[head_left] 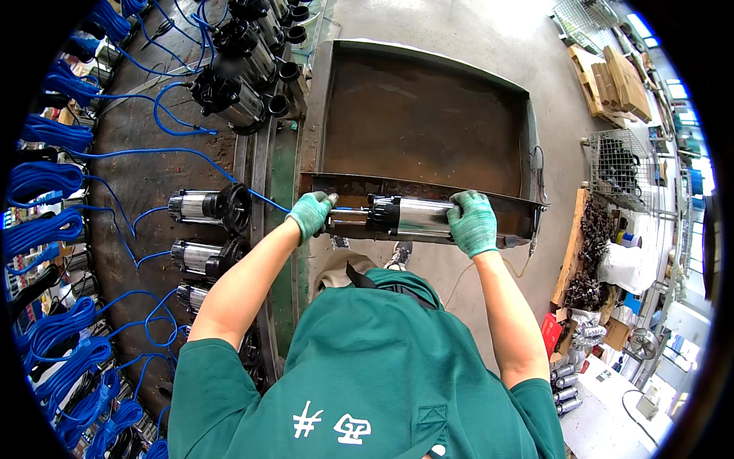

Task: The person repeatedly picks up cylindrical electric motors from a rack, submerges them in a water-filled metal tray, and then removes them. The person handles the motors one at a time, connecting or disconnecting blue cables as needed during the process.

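Note:
A pump (424, 216) with a shiny steel cylinder and a black ribbed collar lies sideways across the narrow front ledge of a metal tank (327, 115). My left hand (310, 214), in a green glove, is closed around its left end, beside thin metal rods. What exactly lies under those fingers is hidden. A blue cable (206, 157) runs from the left bench to this hand. On the cylinder's right end, my right hand (472, 222), gloved in green too, has its fingers wrapped over the steel.
Similar pumps (200, 206) lie and stand on the dark bench (153, 183) at left, with coiled blue cables (46, 180) along its far-left side. Brown, rusty-looking content covers the tank's floor. At right are a wire basket (619, 164), cardboard (627, 84) and a wooden-edged bin (571, 252) of dark parts.

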Demonstrator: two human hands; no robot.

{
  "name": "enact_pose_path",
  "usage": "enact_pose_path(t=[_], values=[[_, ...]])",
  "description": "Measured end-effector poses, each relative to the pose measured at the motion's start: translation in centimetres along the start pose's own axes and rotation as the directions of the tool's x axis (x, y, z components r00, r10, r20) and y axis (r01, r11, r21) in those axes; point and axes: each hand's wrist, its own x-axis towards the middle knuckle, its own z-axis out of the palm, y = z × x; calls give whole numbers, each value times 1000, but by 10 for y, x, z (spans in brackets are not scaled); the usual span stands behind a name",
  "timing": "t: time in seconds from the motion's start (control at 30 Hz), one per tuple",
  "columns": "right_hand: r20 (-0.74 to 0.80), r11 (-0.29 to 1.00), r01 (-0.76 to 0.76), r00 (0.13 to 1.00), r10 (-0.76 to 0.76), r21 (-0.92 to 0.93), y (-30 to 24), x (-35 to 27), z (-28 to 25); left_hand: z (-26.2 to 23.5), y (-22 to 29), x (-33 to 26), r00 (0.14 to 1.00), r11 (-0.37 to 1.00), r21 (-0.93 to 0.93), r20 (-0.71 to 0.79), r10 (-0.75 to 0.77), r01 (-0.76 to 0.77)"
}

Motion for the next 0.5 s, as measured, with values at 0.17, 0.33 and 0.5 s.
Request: enact_pose_path(t=[0.17,0.33,0.5], values=[[-17,1000,-2,1000,2,7,0,-2,1,-10,-17,-27,567,342,669,145,811,-660],[-33,1000,11,999,-11,7,-1,-3,1,-25,-17,-19,457,110,705,325,828,-700],[-23,1000,9,1000,-8,11,2,-3,3,-24,0,-12,947,927,201,131,294,-315]])
